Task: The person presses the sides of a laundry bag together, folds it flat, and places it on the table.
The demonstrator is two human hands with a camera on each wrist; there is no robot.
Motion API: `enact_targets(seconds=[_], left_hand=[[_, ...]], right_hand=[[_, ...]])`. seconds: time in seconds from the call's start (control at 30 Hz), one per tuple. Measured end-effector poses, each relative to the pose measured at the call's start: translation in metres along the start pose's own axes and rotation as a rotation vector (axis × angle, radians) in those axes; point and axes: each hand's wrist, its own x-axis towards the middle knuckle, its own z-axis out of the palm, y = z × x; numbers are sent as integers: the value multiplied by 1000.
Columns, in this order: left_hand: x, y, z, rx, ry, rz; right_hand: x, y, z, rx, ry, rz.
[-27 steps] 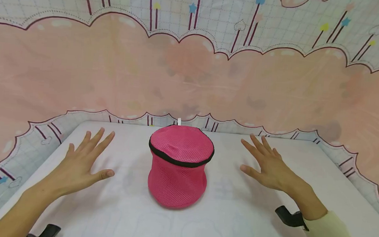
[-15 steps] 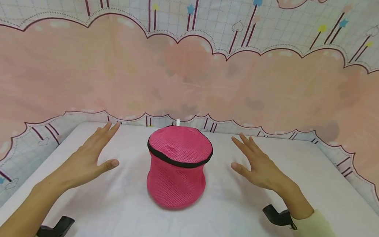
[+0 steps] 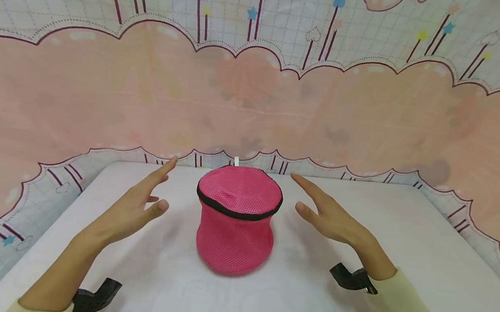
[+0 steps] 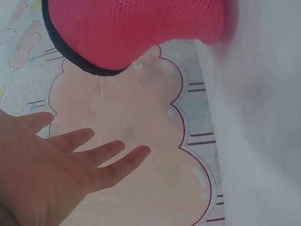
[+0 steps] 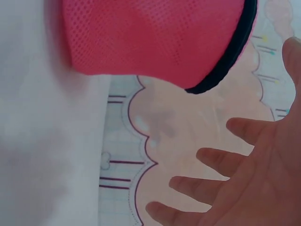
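Head view shows a white table against a pink cloud-patterned backdrop; left hand and right hand, fingers spread, flank a pink mesh bag.

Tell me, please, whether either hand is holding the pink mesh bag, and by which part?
Nothing is held. The left hand and right hand are open on either side of the pink mesh bag, apart from it.
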Motion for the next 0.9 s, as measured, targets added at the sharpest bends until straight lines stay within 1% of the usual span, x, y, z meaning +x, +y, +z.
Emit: enact_targets(seconds=[0.1,0.2,0.3,0.43,0.53,0.6,0.67,0.9], left_hand=[[4,5,5,-41,-8,-8],[8,6,13,-78,-23,-22],[13,7,22,-83,-29,-46],[20,11,31,-65,-31,-101],[24,15,36,-74,-36,-132],[25,17,39,-93,-36,-135],[25,17,42,-119,-24,-126],[23,15,58,-246,67,-115]], right_hand=[[3,-4,3,95,1,8],[7,-8,10,182,-15,19],[11,-12,16,208,-29,36],[15,-15,19,232,-44,64],[19,-15,21,286,-64,54],[21,-14,22,326,-69,40],[22,-14,24,353,-63,34],[20,-18,31,363,-47,74]])
